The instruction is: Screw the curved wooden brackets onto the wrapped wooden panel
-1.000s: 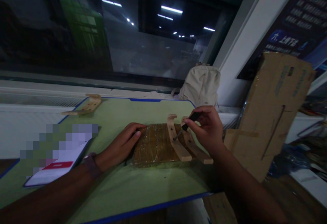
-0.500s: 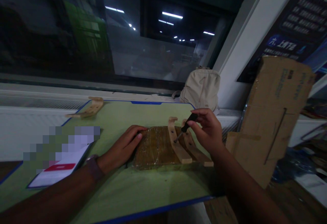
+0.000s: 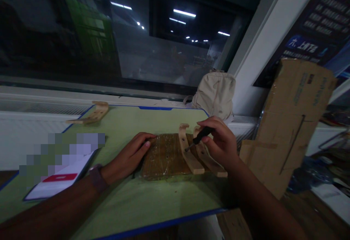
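A brown wooden board lies on the green mat. Two pale curved wooden strips rest across its right part. My right hand pinches a small black-handled screwdriver, its tip down on the nearer-left strip. My left hand lies flat on the board's left edge, fingers stretched out, holding the board down. A dark watch sits on my left wrist.
A third curved wooden piece lies at the mat's far left corner. A white and red booklet lies left. A beige bag sits by the window. A tall cardboard box stands right of the table edge.
My right hand has tilted the screwdriver lower and shifted its grip slightly; the tip stays at the strip. My left hand and the board have not moved.
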The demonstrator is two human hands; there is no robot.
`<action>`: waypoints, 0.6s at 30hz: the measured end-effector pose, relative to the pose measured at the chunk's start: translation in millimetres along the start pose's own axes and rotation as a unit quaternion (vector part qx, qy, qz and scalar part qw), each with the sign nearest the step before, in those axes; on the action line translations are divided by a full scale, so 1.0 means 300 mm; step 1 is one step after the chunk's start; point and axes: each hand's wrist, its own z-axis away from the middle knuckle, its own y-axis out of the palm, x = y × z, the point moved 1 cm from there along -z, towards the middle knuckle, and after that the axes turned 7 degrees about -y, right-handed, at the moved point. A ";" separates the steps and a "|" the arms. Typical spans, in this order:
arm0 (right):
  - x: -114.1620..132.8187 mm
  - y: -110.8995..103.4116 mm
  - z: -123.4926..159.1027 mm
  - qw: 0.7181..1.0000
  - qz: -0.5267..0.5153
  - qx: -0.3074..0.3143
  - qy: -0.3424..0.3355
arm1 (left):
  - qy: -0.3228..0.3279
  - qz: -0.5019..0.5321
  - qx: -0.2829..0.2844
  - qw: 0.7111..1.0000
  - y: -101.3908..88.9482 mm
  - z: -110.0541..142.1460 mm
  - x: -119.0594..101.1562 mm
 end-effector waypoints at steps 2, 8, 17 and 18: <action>0.023 -0.001 -0.006 0.998 -0.046 0.047 -0.022 | -0.005 0.002 0.004 1.000 0.000 0.000 0.002; 0.001 0.013 0.016 0.986 -0.142 0.023 0.083 | -0.010 0.003 0.019 1.000 -0.001 0.004 -0.001; 0.008 0.007 0.001 0.996 -0.075 0.042 0.020 | -0.008 0.007 0.011 1.000 0.007 -0.002 0.016; 0.010 0.012 0.001 0.992 -0.109 0.047 0.036 | -0.008 0.007 0.010 1.000 0.007 -0.002 0.019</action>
